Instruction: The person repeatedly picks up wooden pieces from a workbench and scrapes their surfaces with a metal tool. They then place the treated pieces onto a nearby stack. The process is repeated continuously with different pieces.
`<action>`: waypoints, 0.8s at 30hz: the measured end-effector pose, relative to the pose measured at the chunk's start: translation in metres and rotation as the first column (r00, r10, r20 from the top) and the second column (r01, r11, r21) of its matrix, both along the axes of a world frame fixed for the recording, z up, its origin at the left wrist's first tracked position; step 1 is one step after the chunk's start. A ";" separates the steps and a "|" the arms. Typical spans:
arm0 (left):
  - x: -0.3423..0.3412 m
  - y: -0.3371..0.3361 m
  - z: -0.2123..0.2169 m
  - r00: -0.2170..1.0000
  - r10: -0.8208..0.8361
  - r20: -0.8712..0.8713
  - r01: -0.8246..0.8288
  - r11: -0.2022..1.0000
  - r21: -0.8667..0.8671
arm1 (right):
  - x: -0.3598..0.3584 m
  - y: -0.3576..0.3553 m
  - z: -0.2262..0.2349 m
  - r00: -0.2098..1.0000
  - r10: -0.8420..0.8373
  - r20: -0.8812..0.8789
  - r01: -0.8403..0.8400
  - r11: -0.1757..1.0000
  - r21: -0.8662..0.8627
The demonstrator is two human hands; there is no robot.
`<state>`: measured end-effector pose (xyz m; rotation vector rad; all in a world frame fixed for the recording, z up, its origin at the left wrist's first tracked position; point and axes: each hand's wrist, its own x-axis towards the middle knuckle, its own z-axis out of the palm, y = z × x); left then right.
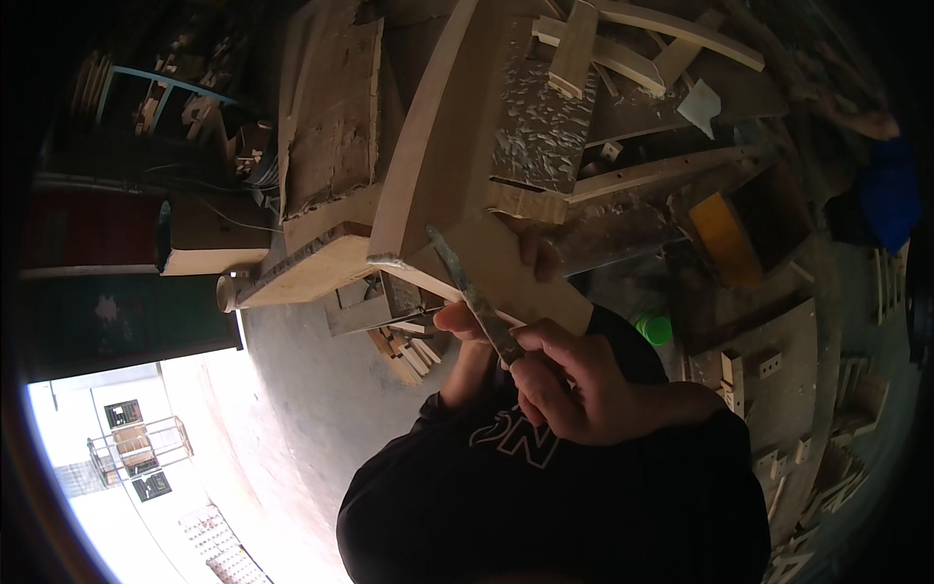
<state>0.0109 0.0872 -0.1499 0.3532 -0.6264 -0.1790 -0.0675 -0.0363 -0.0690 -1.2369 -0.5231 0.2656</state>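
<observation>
I read a narrow, worn blade tool point(474, 292) at mid-view; all clock positions are taken from it, with 12 at the top. Its tip points to 11 o'clock. It crosses a pale wooden piece point(506, 268); contact with the wood cannot be confirmed.

The right hand point(559, 382), at between 4 and 5 o'clock, is closed around the tool's lower end. The left hand point(464, 326) sits at 7 o'clock, just beside the blade and at the wood's lower edge. I cannot tell how far it is closed.

A long, curved beam point(416, 146) rises from the pale piece toward 12 o'clock. A flecked brown panel point(545, 131) lies between 12 and 1, with wooden bars point(576, 54) beyond it. At 3 o'clock I register a round green object point(654, 329); between 2 and 3, a yellow panel point(725, 238) and, farther out, a blue garment point(887, 200). Short wooden strips point(407, 357) lie at 8 o'clock, near the grey floor point(341, 399). A dark green panel point(117, 326) stands at 9 o'clock.
</observation>
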 end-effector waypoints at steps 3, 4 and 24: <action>0.004 0.002 -0.004 0.999 -0.021 0.046 0.020 0.999 0.026 | 0.001 0.002 0.004 0.999 -0.032 0.025 0.031 0.999 0.026; 0.006 0.004 -0.007 0.997 -0.035 0.063 0.033 0.999 0.032 | 0.000 0.003 0.005 0.999 -0.034 0.032 0.033 0.999 0.032; 0.029 0.084 -0.027 0.874 0.481 0.059 -0.432 0.719 0.544 | 0.200 -0.068 -0.185 0.594 -0.274 0.757 0.803 0.265 -0.534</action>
